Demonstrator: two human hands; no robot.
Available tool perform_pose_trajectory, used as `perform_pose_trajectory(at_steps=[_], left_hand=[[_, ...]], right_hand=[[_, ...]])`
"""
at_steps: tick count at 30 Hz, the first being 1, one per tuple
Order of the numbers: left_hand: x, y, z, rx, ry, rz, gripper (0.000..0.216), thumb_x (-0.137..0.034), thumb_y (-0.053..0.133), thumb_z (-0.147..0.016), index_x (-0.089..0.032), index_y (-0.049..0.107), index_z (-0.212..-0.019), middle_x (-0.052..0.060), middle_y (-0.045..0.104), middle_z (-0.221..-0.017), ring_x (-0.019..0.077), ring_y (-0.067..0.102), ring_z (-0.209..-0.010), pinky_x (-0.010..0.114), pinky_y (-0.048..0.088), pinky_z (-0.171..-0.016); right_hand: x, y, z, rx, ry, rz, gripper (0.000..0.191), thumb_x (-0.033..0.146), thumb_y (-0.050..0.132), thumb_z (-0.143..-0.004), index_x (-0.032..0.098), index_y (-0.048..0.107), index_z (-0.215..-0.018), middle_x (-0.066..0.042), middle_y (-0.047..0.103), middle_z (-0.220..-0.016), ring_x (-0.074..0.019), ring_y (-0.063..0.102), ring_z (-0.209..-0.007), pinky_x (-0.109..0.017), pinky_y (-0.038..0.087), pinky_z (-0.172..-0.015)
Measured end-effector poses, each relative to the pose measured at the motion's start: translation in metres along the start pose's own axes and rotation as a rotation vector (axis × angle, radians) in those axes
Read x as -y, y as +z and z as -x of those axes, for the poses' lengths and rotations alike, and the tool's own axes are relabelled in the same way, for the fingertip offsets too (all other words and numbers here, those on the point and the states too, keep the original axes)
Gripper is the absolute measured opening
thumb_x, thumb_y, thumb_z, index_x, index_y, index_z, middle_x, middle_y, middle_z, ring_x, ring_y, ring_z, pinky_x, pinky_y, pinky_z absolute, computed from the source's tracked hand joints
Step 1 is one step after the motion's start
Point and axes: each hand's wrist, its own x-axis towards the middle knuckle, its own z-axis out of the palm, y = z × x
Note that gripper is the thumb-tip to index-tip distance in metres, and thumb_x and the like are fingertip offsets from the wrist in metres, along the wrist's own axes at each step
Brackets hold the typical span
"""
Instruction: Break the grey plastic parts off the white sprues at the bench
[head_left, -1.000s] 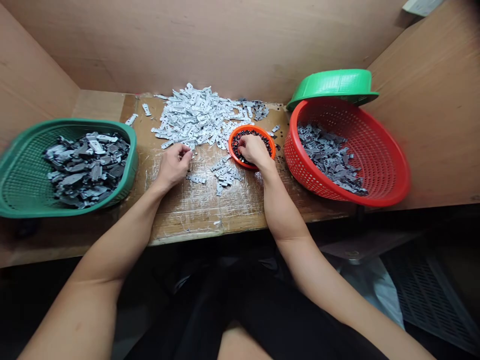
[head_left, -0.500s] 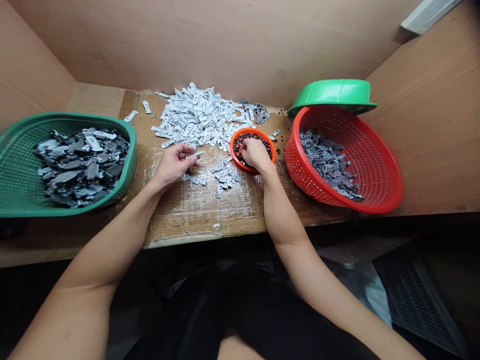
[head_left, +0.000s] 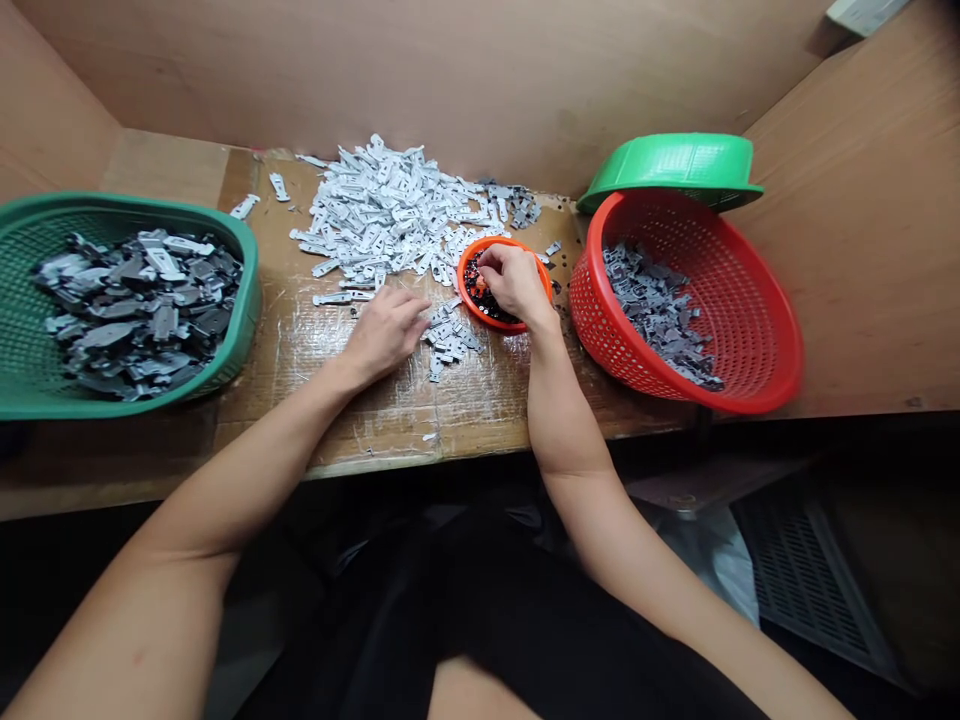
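Note:
My left hand (head_left: 386, 332) is palm down on the table, fingers bent, with its fingertips at the edge of a small cluster of grey metal pieces (head_left: 452, 338). Whatever lies under those fingers is hidden. Just behind that hand are long pale metal parts (head_left: 341, 298). My right hand (head_left: 516, 283) reaches into a small orange bowl (head_left: 462, 290) of tiny dark parts (head_left: 491, 305). Its thumb and fingers are pinched together; anything between them is too small to make out.
A large heap of pale metal parts (head_left: 397, 210) lies against the back wall. Left stands a dark green basket (head_left: 251, 290) of assembled-looking metal pieces (head_left: 150, 310). At right, a red basket (head_left: 750, 310) holds grey pieces (head_left: 660, 310), with a light green basket (head_left: 675, 165) behind it.
My left hand has moved right and turned palm down; the metal strip it held is no longer visible in it. My right hand stays at the bowl, lifted slightly. The view has shifted a little.

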Motion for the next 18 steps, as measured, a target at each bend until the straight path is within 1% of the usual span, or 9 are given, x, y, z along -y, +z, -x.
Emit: perform_pose_trajectory(at_steps=[3, 5, 7, 9, 11, 13, 16, 18], left_hand=[[-0.007, 0.013, -0.009, 0.066, 0.039, 0.002, 0.043, -0.016, 0.063, -0.108, -0.014, 0.081, -0.147, 0.022, 0.082, -0.137, 0.0427, 0.072, -0.126, 0.065, 0.054, -0.117], [-0.006, 0.015, -0.012, 0.101, 0.048, 0.018, 0.049, -0.011, 0.063, -0.105, -0.016, 0.08, -0.15, 0.021, 0.083, -0.131, 0.0415, 0.074, -0.123, 0.062, 0.056, -0.115], [-0.003, 0.013, -0.013, 0.12, 0.04, 0.026, 0.052, -0.008, 0.064, -0.101, -0.019, 0.082, -0.149, 0.019, 0.083, -0.12, 0.0391, 0.076, -0.117, 0.056, 0.059, -0.11], [0.0, 0.007, -0.012, 0.118, 0.016, 0.043, 0.05, -0.007, 0.067, -0.097, -0.019, 0.086, -0.142, 0.017, 0.081, -0.114, 0.0364, 0.077, -0.111, 0.052, 0.061, -0.105], [0.004, 0.001, -0.011, 0.084, -0.063, 0.129, 0.043, -0.01, 0.073, -0.095, -0.019, 0.088, -0.134, 0.014, 0.081, -0.11, 0.0329, 0.077, -0.104, 0.048, 0.061, -0.1], [0.007, -0.006, -0.011, 0.02, -0.203, 0.331, 0.038, -0.016, 0.082, -0.09, -0.018, 0.087, -0.128, 0.011, 0.08, -0.103, 0.028, 0.076, -0.094, 0.043, 0.062, -0.09], [0.008, -0.015, -0.012, -0.102, -0.405, 0.7, 0.047, -0.022, 0.091, -0.08, -0.016, 0.084, -0.126, 0.003, 0.073, -0.088, 0.0191, 0.069, -0.075, 0.032, 0.057, -0.071], [0.005, -0.019, -0.011, -0.16, -0.468, 0.848, 0.051, -0.022, 0.093, -0.073, -0.016, 0.083, -0.123, -0.001, 0.068, -0.08, 0.0152, 0.064, -0.067, 0.027, 0.051, -0.063]], right_hand=[[0.007, -0.002, 0.0, 0.019, -0.033, -0.069, 0.015, 0.009, 0.067, -0.089, 0.022, 0.071, -0.086, -0.003, 0.075, -0.088, -0.0209, 0.068, -0.083, -0.046, 0.057, -0.091], [0.01, -0.005, 0.0, 0.028, -0.029, -0.119, 0.013, 0.011, 0.067, -0.088, 0.022, 0.072, -0.085, -0.002, 0.073, -0.083, -0.0192, 0.065, -0.078, -0.043, 0.056, -0.086], [0.013, -0.009, 0.0, 0.03, -0.019, -0.172, 0.011, 0.013, 0.066, -0.085, 0.022, 0.072, -0.083, 0.0, 0.07, -0.079, -0.0179, 0.062, -0.075, -0.041, 0.054, -0.08], [0.017, -0.011, 0.001, 0.022, -0.017, -0.223, 0.009, 0.015, 0.067, -0.084, 0.023, 0.071, -0.082, 0.0, 0.069, -0.077, -0.0173, 0.06, -0.074, -0.04, 0.053, -0.079], [0.026, -0.011, 0.003, 0.047, -0.014, -0.301, 0.005, 0.019, 0.07, -0.084, 0.023, 0.072, -0.083, -0.001, 0.07, -0.079, -0.0175, 0.06, -0.076, -0.04, 0.053, -0.08], [0.04, -0.007, 0.007, 0.133, -0.004, -0.426, 0.003, 0.025, 0.073, -0.086, 0.023, 0.075, -0.088, -0.001, 0.072, -0.084, -0.0179, 0.062, -0.079, -0.039, 0.054, -0.08], [0.063, 0.009, 0.013, 0.282, -0.019, -0.577, 0.012, 0.033, 0.077, -0.086, 0.023, 0.077, -0.093, -0.001, 0.075, -0.087, -0.0177, 0.062, -0.08, -0.036, 0.053, -0.077], [0.077, 0.022, 0.017, 0.306, -0.051, -0.589, 0.015, 0.035, 0.078, -0.086, 0.022, 0.077, -0.093, -0.001, 0.075, -0.085, -0.0171, 0.061, -0.078, -0.035, 0.052, -0.075]])
